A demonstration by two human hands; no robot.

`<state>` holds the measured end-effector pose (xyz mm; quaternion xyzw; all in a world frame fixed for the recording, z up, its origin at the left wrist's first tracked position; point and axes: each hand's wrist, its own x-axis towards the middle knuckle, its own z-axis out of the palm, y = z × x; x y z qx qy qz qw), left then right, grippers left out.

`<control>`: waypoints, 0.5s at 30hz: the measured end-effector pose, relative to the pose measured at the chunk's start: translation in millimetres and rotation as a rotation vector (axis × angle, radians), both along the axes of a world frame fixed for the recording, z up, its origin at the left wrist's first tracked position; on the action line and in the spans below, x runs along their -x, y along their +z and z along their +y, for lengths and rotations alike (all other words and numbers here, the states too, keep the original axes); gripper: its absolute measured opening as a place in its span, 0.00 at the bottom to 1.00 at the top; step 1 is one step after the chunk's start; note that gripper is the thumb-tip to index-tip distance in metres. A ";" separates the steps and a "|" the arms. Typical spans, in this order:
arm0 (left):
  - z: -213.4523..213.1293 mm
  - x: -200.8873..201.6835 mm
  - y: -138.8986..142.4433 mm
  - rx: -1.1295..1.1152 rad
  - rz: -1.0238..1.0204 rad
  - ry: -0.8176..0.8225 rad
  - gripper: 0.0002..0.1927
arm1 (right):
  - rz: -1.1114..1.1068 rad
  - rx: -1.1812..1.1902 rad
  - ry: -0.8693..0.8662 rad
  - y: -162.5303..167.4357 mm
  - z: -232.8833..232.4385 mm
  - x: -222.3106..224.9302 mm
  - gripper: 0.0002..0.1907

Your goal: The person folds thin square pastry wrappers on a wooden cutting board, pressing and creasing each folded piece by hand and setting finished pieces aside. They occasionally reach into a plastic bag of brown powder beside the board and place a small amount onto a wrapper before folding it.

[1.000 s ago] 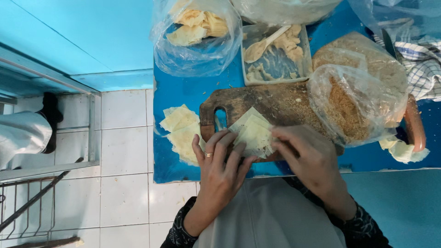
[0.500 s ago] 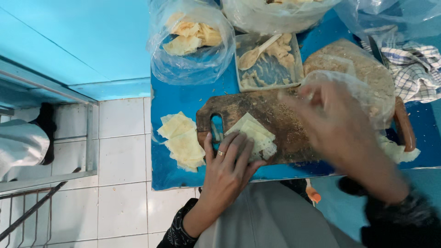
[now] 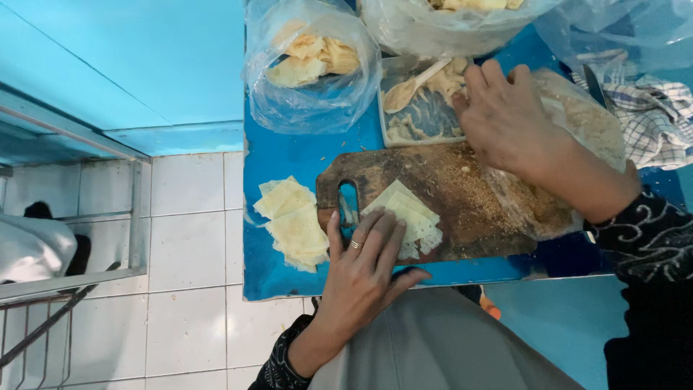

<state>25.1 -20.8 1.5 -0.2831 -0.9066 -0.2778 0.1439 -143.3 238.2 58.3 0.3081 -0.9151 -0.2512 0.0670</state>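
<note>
My left hand [image 3: 364, 260], a ring on one finger, lies flat with spread fingers on the near corner of a pale square dough wrapper [image 3: 406, 217]. The wrapper rests on a dark wooden cutting board [image 3: 440, 191] dusted with crumbs. My right hand [image 3: 509, 119] reaches away over the board to a clear rectangular container [image 3: 415, 115] of pale filling with a wooden spoon [image 3: 411, 87] in it. Its fingers are at the container's right side; nothing is visibly gripped.
A stack of wrappers [image 3: 292, 224] lies on the blue table [image 3: 303, 155] left of the board. A plastic bag of folded pieces [image 3: 310, 61] stands behind it. A bag of breadcrumbs [image 3: 570, 137] and a checked cloth [image 3: 653, 119] are right. White tiled floor [image 3: 188, 238] lies left.
My right hand left the wrapper and moved away and right, to the filling container. My left hand stayed pressed on the wrapper.
</note>
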 end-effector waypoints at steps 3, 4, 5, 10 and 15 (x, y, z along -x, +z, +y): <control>2.5 0.0 -1.8 -0.017 0.021 0.023 0.36 | -0.064 -0.013 -0.023 -4.6 10.1 1.3 0.04; 2.7 -0.5 -1.7 -0.016 0.023 0.026 0.36 | -0.095 -0.026 -0.038 -5.2 12.4 1.0 0.04; 2.6 -0.8 -1.6 -0.016 0.025 0.028 0.36 | -0.056 0.005 -0.001 -6.0 12.9 1.2 0.03; 1.1 -5.8 1.4 -0.018 0.043 0.022 0.36 | -0.097 0.110 0.059 4.9 3.4 1.7 0.06; 0.0 -6.5 -0.2 -0.029 0.068 0.016 0.38 | -0.272 0.331 -0.108 41.2 -7.5 -11.1 0.24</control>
